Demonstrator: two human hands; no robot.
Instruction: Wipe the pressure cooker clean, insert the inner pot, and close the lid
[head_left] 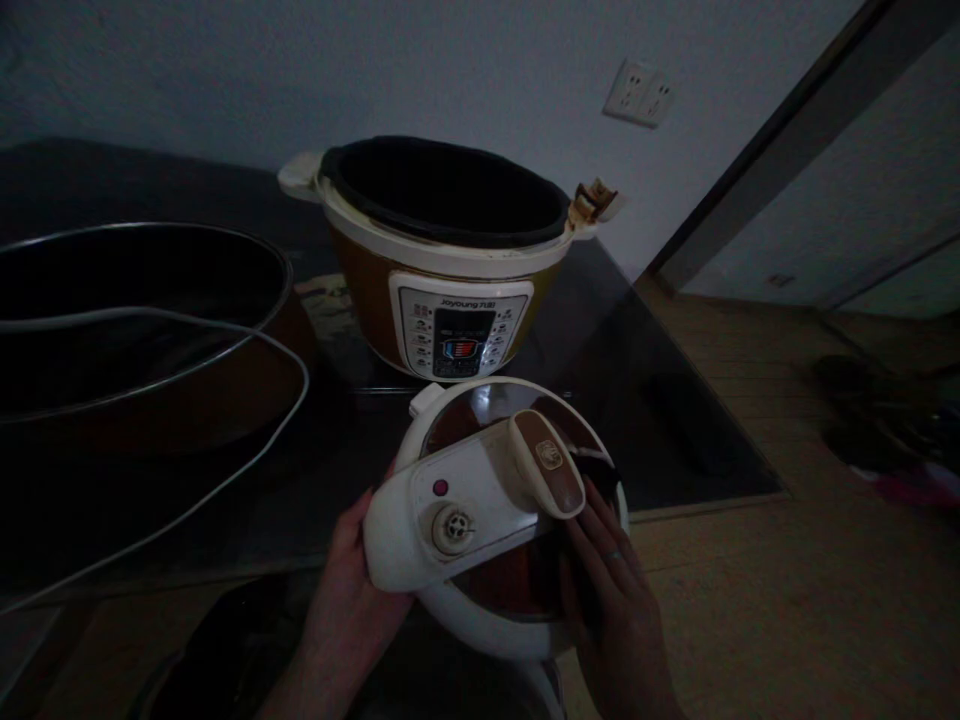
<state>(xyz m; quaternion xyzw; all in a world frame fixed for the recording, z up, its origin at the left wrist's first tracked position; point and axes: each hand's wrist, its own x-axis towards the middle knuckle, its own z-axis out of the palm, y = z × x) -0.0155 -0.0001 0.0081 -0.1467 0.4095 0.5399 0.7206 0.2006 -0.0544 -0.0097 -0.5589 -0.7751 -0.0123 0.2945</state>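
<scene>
I hold a round pressure-cooker lid (495,490), white and brown with a brown handle and a steam valve, in front of me at the table's near edge. My left hand (346,580) grips its left rim from below. My right hand (611,590) grips its right rim, fingers laid along the edge, a ring on one finger. Behind the lid stands the open electric pressure cooker (446,265), brown and white with a control panel facing me and a dark inner pot.
A large dark metal basin (142,320) sits on the left of the dark table (660,400), with a white cable (247,455) looping over it. A wall socket (639,95) is up right. Wooden floor and dim objects lie at right.
</scene>
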